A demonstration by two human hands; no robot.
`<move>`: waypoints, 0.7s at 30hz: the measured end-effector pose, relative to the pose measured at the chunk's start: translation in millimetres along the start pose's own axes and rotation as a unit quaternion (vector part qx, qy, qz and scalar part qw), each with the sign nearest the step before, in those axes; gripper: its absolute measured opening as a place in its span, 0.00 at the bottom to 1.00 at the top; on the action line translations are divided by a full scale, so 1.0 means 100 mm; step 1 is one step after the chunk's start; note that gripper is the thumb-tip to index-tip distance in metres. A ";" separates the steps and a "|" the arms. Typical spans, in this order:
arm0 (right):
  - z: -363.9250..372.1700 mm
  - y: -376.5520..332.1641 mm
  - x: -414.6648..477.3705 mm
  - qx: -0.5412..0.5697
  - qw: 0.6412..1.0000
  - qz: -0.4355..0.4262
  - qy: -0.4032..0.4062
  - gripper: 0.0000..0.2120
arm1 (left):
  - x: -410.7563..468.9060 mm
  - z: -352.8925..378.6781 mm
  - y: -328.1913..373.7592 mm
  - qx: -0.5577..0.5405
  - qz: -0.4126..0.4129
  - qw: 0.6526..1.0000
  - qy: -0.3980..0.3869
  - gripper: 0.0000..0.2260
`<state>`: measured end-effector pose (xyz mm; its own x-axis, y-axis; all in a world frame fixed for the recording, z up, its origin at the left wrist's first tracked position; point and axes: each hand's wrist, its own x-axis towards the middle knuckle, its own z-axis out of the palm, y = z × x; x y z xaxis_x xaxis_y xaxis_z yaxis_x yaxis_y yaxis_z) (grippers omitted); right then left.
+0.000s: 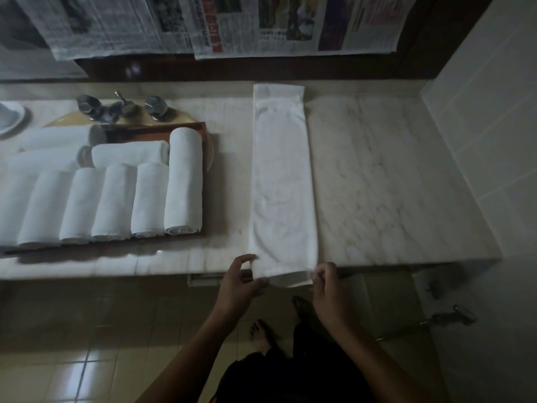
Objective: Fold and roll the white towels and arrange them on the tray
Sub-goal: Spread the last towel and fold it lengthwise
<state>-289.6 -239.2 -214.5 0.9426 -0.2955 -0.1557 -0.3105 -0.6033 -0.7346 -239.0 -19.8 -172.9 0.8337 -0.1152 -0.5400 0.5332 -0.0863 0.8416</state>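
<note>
A white towel (282, 181), folded into a long narrow strip, lies on the marble counter (377, 175) and runs from the back wall to the front edge. Its near end hangs slightly over the edge. My left hand (241, 282) pinches the near left corner. My right hand (325, 286) pinches the near right corner. To the left a brown wooden tray (200, 129) holds several rolled white towels (116, 199), lined up side by side with more lying across behind them.
A tap with two knobs (122, 107) stands over a basin behind the tray. A white dish (8, 117) sits at the far left. Newspaper sheets (261, 24) hang on the wall above. A tiled wall (479, 112) bounds the counter on the right.
</note>
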 end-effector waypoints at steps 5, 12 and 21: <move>-0.10 -0.08 0.01 -0.092 0.995 -0.032 -0.014 0.07 | 0.00 -0.03 -0.02 0.051 0.035 0.998 0.029 0.20; -0.23 -0.18 -0.04 -0.077 0.996 -0.049 0.015 0.08 | 0.02 -0.02 -0.09 0.025 0.007 0.997 0.077 0.30; -0.04 -0.04 -0.03 0.100 0.981 0.164 -0.037 0.08 | 0.06 0.02 -0.12 0.048 -0.045 0.993 0.095 0.04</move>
<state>-291.8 -238.7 -208.3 0.8048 -0.3910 -0.4466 -0.5748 -0.3256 -0.7507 -240.3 -21.8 -186.5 0.8008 0.0860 -0.5928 0.5975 -0.1830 0.7807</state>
